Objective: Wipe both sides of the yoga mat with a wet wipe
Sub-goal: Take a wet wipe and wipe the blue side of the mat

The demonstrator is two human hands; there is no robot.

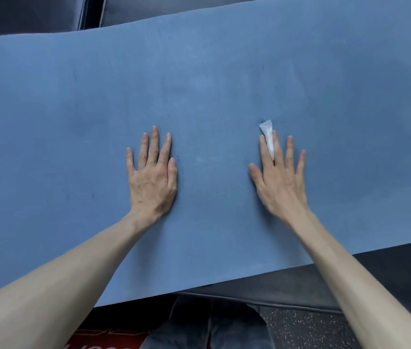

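A blue yoga mat (pixel 199 84) lies spread flat and fills most of the view. My left hand (pixel 152 172) rests palm down on it, fingers spread, holding nothing. My right hand (pixel 278 177) also lies flat on the mat to the right. A small white wet wipe (pixel 268 134) is pinched between its index and middle fingers, and the crumpled tip pokes out past the fingertips onto the mat.
The mat lies on dark padded cushions (pixel 350 280), seen below its near edge and beyond its far edge (pixel 48 13). Speckled dark floor (pixel 300 328) shows at the bottom right. A red printed item (pixel 103 341) and my legs (pixel 212 323) are at the bottom.
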